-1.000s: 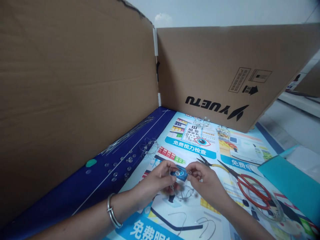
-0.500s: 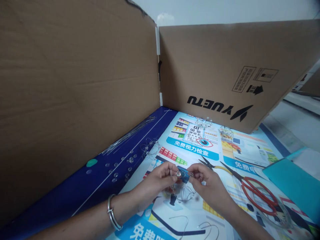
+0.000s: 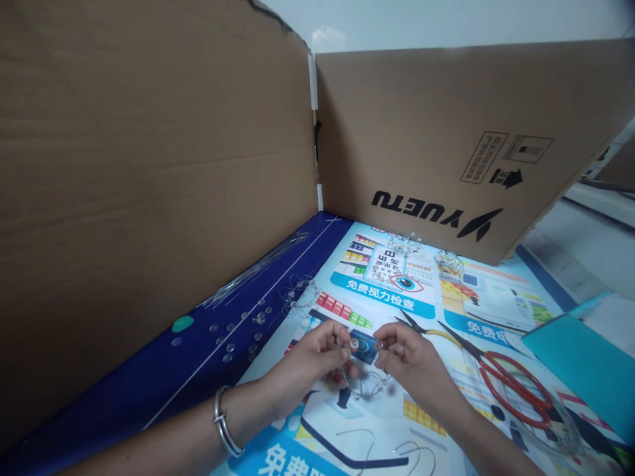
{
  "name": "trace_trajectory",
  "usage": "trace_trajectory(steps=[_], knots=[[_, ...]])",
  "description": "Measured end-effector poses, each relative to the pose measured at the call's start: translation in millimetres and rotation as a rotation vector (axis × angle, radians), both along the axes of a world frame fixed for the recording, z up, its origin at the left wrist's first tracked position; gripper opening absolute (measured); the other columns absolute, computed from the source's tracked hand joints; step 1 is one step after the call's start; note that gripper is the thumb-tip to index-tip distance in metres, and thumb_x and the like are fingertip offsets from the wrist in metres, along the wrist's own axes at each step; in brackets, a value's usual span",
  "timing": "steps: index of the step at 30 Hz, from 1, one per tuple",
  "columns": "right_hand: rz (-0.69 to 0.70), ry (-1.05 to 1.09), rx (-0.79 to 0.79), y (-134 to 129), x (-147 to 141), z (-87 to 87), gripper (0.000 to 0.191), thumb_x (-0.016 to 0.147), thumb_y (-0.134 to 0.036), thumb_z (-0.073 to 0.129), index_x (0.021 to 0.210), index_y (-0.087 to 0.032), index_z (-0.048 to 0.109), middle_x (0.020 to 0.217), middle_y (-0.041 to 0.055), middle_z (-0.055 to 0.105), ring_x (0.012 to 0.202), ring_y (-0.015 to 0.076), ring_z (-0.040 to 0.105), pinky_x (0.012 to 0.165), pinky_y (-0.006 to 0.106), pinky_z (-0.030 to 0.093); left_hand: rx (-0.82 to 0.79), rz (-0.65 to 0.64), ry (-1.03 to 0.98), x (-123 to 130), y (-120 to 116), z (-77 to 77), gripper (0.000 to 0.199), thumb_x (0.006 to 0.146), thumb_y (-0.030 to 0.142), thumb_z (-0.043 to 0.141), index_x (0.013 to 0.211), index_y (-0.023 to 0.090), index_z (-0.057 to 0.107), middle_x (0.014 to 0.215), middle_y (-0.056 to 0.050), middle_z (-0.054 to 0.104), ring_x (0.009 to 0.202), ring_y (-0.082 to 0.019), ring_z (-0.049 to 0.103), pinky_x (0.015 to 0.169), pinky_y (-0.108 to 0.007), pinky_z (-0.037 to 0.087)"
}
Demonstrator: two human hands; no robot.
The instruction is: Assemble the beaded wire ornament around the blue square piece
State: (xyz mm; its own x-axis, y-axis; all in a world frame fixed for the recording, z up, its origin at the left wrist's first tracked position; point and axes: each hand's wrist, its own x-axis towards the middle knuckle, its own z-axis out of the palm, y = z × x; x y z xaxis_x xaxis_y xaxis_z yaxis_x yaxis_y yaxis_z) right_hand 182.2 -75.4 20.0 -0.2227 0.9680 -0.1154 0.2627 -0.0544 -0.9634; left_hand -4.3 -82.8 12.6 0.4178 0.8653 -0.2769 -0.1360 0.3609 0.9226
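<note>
My left hand (image 3: pixel 325 350) is closed in a pinch on a beaded wire (image 3: pixel 364 387), a thin loop strung with clear beads that hangs below my fingers. One round clear bead (image 3: pixel 354 344) shows right at those fingertips. Across a small gap, the thumb and fingers of my right hand (image 3: pixel 407 350) pinch another clear bead (image 3: pixel 379 345). Whether a wire links the two beads is too fine to tell. Bent pieces of wire (image 3: pixel 367 436) lie on the printed sheet just below my hands.
Loose clear beads (image 3: pixel 231 337), a bundle of straight wires (image 3: pixel 258 264) and a green piece (image 3: pixel 182 324) lie at left. Pliers (image 3: pixel 421 328), red-handled scissors (image 3: pixel 516 390) and a clear tape roll (image 3: pixel 560 430) lie at right. Cardboard walls (image 3: pixel 421 132) stand behind.
The hanging beaded wire has shifted slightly and its inner loops look flatter. Both hands stay in nearly the same place, still pinching.
</note>
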Motion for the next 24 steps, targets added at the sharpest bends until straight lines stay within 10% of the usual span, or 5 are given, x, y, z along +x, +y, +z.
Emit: trace_trajectory(steps=[24], knots=[[0.015,0.071,0.007,0.0,1.8,-1.5,0.016,0.07,-0.02,0.058,0.086,-0.02,0.055,0.07,-0.0028,0.054,0.061,0.0101,0.049,0.052,0.022,0.039,0.006,0.012,-0.013,1.1,-1.0,3.6,0.018,0.078,0.03,0.057,0.082,0.018,0.044,0.076,-0.005,0.063,0.074,-0.017,0.061,0.058,-0.025,0.042]])
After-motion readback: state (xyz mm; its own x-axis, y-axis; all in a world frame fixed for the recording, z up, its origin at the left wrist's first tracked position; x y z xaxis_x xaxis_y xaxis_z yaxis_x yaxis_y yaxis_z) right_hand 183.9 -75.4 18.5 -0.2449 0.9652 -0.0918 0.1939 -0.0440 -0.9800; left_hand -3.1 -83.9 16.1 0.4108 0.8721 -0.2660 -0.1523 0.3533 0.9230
